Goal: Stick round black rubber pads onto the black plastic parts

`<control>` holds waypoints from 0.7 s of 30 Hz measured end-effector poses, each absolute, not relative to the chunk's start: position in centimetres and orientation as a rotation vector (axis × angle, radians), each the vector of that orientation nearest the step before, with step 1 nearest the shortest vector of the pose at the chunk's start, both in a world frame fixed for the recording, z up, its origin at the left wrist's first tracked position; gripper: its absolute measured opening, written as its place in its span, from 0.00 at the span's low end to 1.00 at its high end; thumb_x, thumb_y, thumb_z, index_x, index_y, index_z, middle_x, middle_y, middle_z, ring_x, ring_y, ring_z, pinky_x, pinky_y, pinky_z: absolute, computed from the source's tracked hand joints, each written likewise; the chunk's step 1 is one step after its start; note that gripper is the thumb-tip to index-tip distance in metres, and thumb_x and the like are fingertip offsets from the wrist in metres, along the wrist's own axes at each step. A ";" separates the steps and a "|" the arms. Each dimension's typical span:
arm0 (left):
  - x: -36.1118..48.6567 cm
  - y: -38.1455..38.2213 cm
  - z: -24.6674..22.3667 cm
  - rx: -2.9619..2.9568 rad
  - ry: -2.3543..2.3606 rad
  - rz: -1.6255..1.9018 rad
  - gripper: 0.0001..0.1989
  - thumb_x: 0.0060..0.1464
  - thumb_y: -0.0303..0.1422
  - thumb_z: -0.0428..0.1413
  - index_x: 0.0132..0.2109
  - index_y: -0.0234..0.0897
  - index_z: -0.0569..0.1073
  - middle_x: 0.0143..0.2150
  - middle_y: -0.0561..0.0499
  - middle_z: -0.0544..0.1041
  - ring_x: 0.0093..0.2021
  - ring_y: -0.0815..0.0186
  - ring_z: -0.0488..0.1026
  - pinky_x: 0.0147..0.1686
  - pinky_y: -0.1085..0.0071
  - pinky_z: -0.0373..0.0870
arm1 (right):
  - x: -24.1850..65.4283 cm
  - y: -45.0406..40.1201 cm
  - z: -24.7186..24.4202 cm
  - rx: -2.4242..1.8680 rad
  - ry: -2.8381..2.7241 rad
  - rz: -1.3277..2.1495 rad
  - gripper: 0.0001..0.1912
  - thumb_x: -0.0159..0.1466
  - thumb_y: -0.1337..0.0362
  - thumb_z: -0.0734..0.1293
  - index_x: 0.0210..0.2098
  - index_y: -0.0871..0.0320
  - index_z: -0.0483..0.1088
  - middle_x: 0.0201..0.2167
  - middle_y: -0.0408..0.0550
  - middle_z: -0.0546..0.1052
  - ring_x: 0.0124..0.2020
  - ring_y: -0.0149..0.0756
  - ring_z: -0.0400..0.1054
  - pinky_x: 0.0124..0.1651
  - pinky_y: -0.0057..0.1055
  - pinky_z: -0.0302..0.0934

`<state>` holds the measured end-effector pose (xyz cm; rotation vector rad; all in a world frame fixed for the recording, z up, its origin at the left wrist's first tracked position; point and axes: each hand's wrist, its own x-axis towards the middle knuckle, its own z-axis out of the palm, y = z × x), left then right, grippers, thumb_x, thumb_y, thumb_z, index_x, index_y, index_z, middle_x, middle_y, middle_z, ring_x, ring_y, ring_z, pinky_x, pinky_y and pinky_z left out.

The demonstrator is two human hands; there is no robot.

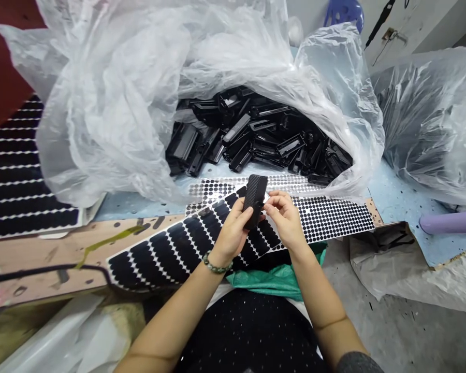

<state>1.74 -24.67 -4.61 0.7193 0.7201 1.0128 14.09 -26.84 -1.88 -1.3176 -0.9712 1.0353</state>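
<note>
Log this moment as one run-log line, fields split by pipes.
left hand: holding black part | right hand: at its edge, grip unclear | nearby: black-strip sheet, dotted sheet | beyond: open plastic bag, black pieces inside

Light is bright and diffuse; glints streak the right-hand plastic bag (431, 129); edges look stretched and soft.

This is looking like a workshop: black plastic parts (258, 142) are filling a big bag (120, 103), and sticker sheets (332, 216) are lying across a worn bench (130, 204).
</note>
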 end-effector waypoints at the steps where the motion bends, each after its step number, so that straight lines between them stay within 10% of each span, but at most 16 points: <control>1: 1.7 -24.7 -4.7 0.730 0.719 1.028 0.16 0.50 0.41 0.62 0.43 0.40 0.72 0.42 0.51 0.78 0.43 0.63 0.76 0.46 0.65 0.74 | 13.9 -26.8 -1.8 -1.331 -0.989 1.025 0.10 0.55 0.55 0.70 0.26 0.55 0.70 0.42 0.48 0.67 0.41 0.37 0.66 0.35 0.33 0.69; 16: 0.8 -24.9 -5.2 0.864 0.778 1.069 0.14 0.52 0.43 0.60 0.43 0.41 0.73 0.41 0.51 0.76 0.42 0.64 0.74 0.45 0.67 0.73 | 13.0 -25.9 -3.3 -1.512 -1.088 0.878 0.11 0.56 0.58 0.69 0.34 0.53 0.63 0.38 0.44 0.66 0.32 0.32 0.65 0.32 0.31 0.67; 21: -0.4 -23.5 -6.4 0.674 0.897 1.191 0.15 0.51 0.41 0.61 0.44 0.41 0.71 0.45 0.49 0.76 0.42 0.63 0.77 0.39 0.68 0.75 | 13.8 -22.6 -5.1 -1.805 -1.286 0.591 0.18 0.53 0.60 0.72 0.41 0.54 0.65 0.44 0.50 0.71 0.45 0.42 0.68 0.52 0.43 0.64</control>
